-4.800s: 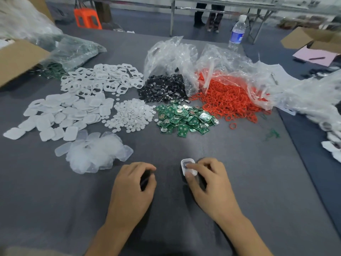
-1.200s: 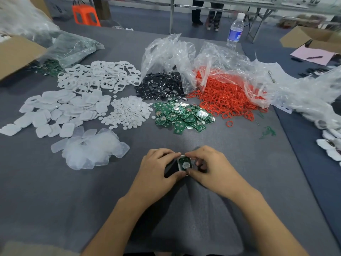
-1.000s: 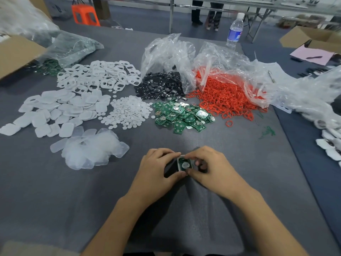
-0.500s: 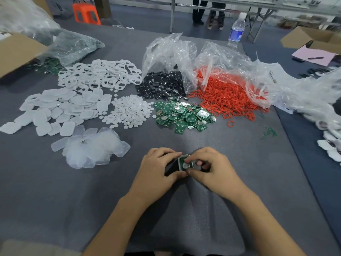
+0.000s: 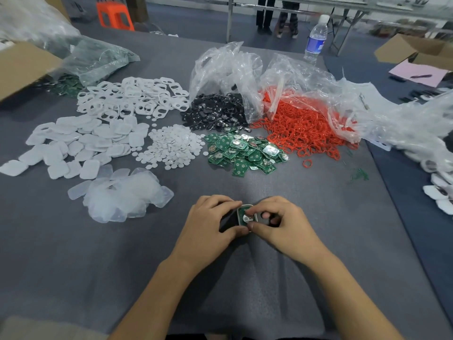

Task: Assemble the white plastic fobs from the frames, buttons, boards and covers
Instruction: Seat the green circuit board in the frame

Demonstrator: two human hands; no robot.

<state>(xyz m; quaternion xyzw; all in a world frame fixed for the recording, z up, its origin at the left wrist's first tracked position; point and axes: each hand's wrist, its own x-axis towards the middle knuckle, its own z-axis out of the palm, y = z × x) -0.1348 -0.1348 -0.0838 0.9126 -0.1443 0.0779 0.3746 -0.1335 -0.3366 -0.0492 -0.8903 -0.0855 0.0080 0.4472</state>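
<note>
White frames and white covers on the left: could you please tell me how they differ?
The white frames have cut-out openings; the white covers are solid slabs. The white frames lie farther from the person, the white covers nearer. Both are loose white plastic heaps on the grey table.

- At your one o'clock, a capped water bottle (image 5: 316,38) stands upright.
- At eleven o'clock, far off, you have an orange stool (image 5: 115,13).
- At two o'clock, a pink sheet (image 5: 411,69) lies just beside an open cardboard box (image 5: 402,49).
</note>
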